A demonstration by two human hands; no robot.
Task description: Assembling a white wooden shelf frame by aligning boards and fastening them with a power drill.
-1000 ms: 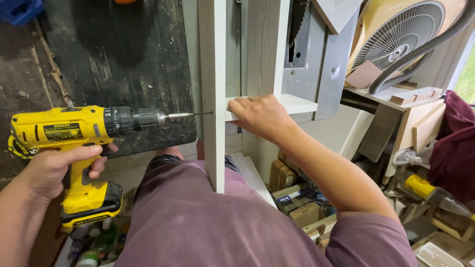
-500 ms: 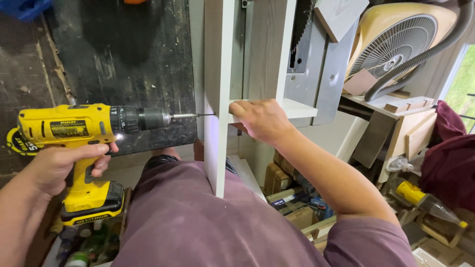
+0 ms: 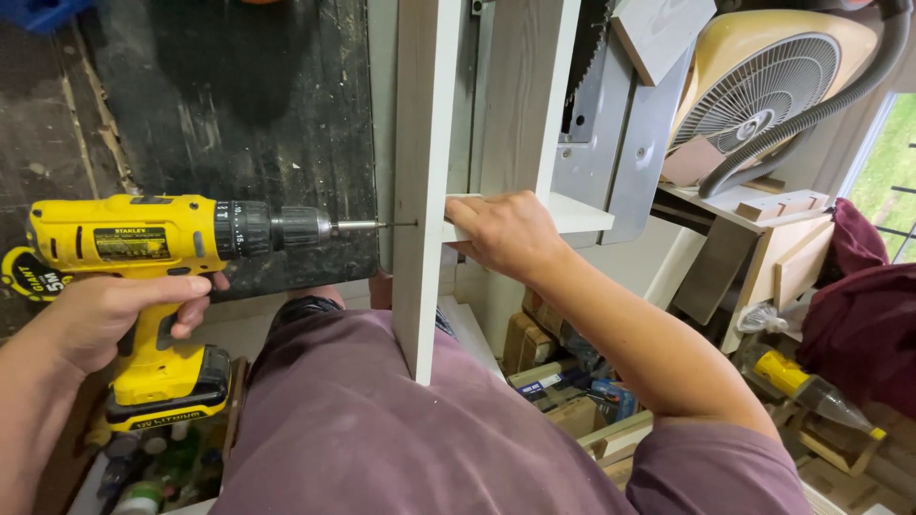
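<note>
My left hand [image 3: 105, 319] grips the handle of a yellow and black cordless drill [image 3: 153, 248], held level. Its thin bit [image 3: 386, 226] points right and touches the face of an upright white board [image 3: 420, 143]. My right hand [image 3: 506, 234] clasps the end of a white cross board [image 3: 572, 212] that meets the upright board from the right. The upright board's lower end rests against my thigh in purple trousers [image 3: 372, 420].
A dark scuffed panel [image 3: 239, 105] stands behind the drill. A beige fan [image 3: 763, 86] and a grey hose [image 3: 821, 105] are at the upper right. Wood offcuts, boxes and a yellow tool [image 3: 792, 377] lie low on the right; bottles sit at the lower left.
The drill has moved right, bringing the bit tip against the upright board. My right hand keeps its hold on the cross board.
</note>
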